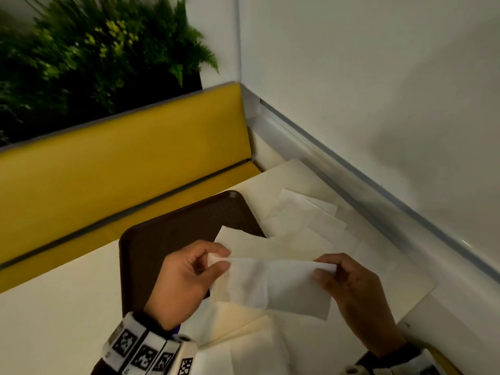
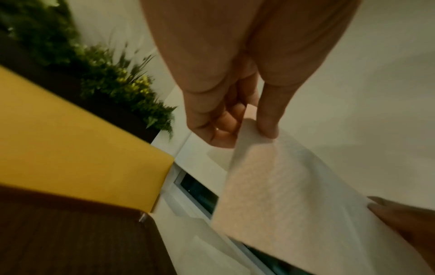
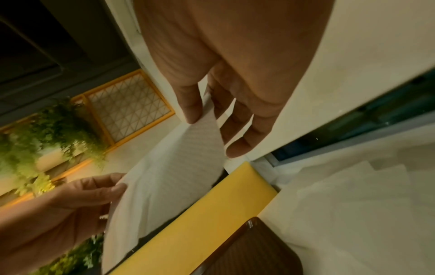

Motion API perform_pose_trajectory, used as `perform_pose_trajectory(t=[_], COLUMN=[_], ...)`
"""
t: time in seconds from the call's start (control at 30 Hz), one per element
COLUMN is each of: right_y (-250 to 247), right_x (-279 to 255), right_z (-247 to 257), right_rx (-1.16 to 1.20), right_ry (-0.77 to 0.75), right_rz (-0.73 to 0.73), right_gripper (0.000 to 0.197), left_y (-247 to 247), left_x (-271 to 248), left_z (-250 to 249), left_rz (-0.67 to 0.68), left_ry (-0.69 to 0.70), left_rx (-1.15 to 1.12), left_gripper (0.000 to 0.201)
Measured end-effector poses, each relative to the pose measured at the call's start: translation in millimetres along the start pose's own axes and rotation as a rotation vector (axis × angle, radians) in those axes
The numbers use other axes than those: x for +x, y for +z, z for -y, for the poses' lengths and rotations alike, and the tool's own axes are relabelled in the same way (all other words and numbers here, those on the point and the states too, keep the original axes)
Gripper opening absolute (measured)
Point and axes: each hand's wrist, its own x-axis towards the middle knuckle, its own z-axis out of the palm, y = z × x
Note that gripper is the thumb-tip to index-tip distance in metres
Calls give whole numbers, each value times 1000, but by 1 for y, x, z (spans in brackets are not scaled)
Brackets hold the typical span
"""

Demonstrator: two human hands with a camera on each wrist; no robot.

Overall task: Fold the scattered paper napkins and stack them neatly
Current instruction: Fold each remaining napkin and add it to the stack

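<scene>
A white paper napkin [image 1: 273,285] hangs in the air above the table, stretched between both hands. My left hand [image 1: 216,259] pinches its left corner between thumb and fingers; the left wrist view shows that pinch on the napkin [image 2: 282,195]. My right hand [image 1: 326,269] pinches the right corner, and in the right wrist view the napkin [image 3: 169,178] hangs from the thumb and forefinger. Several more napkins [image 1: 303,220] lie spread flat and overlapping on the table beyond the hands, others [image 1: 243,345] lie nearer me.
A dark brown tray [image 1: 176,234] sits on the pale table [image 1: 54,307], partly under my left hand. A yellow bench [image 1: 121,158] runs behind the table, with green plants [image 1: 94,50] above it. A white wall with a ledge [image 1: 378,212] borders the right.
</scene>
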Motion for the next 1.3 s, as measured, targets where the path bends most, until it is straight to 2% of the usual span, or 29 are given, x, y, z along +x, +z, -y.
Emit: perform_pose_trajectory(t=[0.07,0.17,0.27,0.3,0.37,0.43,0.5,0.57,0.7,0.8,0.9,0.97,1.07,1.17,1.3], right_y=[0,4,8,10,12,21,38,55,61,59,57,50,42,44,40], right_x=[-4,-9,-11,-10,-11,-5,6,21,32,28,26,23,19,15,17], right_z=[5,6,2,3,17,42,71,83,81,73,63,54,42,38,27], right_rx=[-59,-54,-89,-184,-497,-643,-558,-427,-290,-194,-192,-198,-134,-92,-98], right_ry=[-20,-12,31,42,-6,-211,-305,-314,-281,-224,-162,-113,-53,-49,-23], right_rz=[-32,-59,-57,-43,42,186,352,459,462,418,434,462,464,464,447], right_gripper=[15,21,27,30,41,57,56,40,24,21,20,19,10,8,12], left_y=[-1,-2,-5,-8,-11,-10,-8,-8,-19,-28,-40,-46,-49,-45,-46], left_x=[-4,-9,-10,-10,-8,-7,-5,-4,-8,-13,-17,-21,-29,-36,-41], left_z=[-3,-6,-5,-6,-12,-22,-30,-35,-33,-25,-11,-1,9,15,31], left_rz=[-31,-78,-51,-23,57,115,150,160,67,60,43,22,91,122,-32], left_ry=[73,105,90,97,159,220,261,283,218,138,49,-40,-166,-188,-272], left_rx=[102,179,271,323,400,429,411,352,284,274,231,104,-148,-217,-297], left_gripper=[16,19,23,23,19,17,17,21,24,24,23,20,19,12,9])
